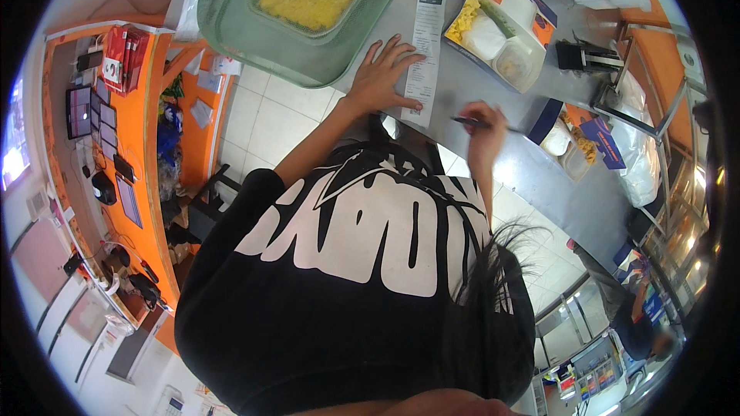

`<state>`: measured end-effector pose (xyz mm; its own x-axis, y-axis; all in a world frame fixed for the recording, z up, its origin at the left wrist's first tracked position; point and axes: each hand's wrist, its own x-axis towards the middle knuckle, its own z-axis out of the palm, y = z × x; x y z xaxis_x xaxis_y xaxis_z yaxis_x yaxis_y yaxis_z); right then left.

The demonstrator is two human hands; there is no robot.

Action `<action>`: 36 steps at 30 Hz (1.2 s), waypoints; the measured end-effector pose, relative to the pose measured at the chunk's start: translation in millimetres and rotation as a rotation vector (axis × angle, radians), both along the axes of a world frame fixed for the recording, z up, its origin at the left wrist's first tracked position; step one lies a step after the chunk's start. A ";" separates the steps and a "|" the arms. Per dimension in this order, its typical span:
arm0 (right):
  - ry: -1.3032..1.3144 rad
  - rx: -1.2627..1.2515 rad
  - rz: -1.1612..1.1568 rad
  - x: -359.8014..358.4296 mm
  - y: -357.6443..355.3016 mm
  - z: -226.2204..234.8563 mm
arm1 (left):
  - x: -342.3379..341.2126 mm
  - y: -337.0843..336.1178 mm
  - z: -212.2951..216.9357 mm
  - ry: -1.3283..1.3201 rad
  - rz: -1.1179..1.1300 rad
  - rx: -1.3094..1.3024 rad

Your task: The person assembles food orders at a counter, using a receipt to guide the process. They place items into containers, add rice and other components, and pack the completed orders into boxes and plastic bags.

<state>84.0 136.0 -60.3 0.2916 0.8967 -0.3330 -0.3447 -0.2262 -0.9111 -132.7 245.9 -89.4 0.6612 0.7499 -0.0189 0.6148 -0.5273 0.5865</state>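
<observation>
A long white paper receipt [426, 35] with dark printed bands lies on the metal counter. The spread fingers of my left hand [380, 77] rest over its left edge, with the thumb near its lower end. My right hand [487, 135], right of the receipt, is closed around a dark pen [465, 120]. The pen's tip points left toward the paper, and a small gap shows between them. An opened takeaway box [546, 35] with a white mound, yellow pieces and a small clear-lidded tub stands just beyond my right hand.
A green tray [220, 19] on the far left bears a clear container of yellow food with a dark utensil. Another food box [553, 113] sits farther right on the metal counter [539, 185]. Orange shelving [146, 131] stands at left. Another person [628, 323] is at lower right.
</observation>
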 end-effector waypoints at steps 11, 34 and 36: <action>-0.574 0.070 -0.073 -68.4 40.2 -52.6 | 2.8 4.1 1.1 -0.036 0.014 -0.032; -0.476 0.024 -0.044 -62.2 34.0 -57.2 | 3.4 5.9 -3.7 -0.056 0.000 -0.015; -0.487 0.103 0.038 -62.6 36.7 -56.3 | 3.4 5.5 -3.2 -0.026 0.008 -0.031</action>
